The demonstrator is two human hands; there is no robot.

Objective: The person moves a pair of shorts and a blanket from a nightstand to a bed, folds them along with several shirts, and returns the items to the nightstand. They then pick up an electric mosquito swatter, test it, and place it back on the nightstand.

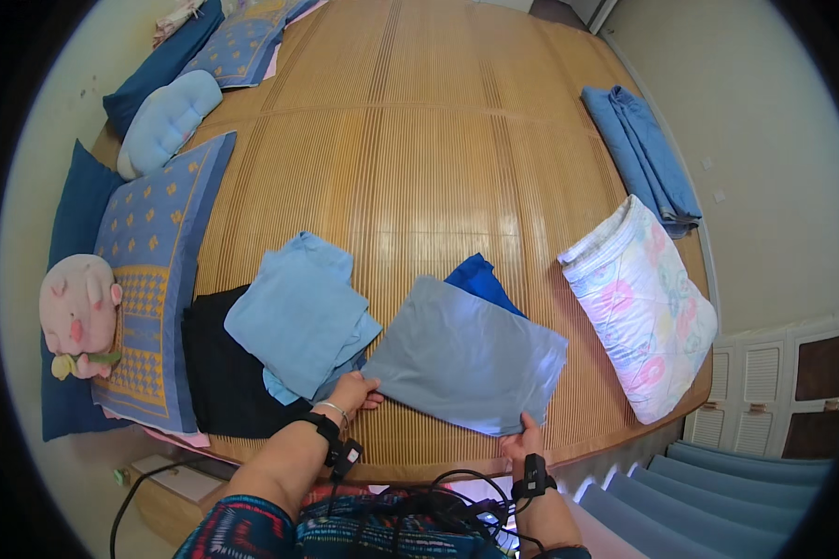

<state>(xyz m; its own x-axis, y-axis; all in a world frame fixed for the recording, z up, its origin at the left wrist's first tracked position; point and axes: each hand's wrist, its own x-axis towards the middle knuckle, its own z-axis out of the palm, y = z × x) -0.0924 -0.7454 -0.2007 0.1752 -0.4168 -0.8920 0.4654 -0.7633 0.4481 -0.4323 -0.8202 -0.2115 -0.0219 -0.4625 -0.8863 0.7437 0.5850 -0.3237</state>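
Both my hands hold the near edge of a folded grey cloth [472, 349]. My left hand [353, 395] pinches its left corner between thumb and fingers. At the near right corner, my right hand [524, 439] grips it with the thumb on top. Part of a bright blue cloth [481, 279] shows beyond the grey one, the rest hidden beneath it. Left of my left hand lies a stack of light blue folded clothing [300, 314], partly over a black folded garment [227, 377].
A bamboo mat [419, 175] covers the bed. At right lie a floral quilt [643, 307] and a folded blue blanket [640, 154]. Patterned pillows [161, 230], a light blue cushion [168, 126] and a pink plush pig [80, 307] line the left side. Black cables [461, 489] hang before my body.
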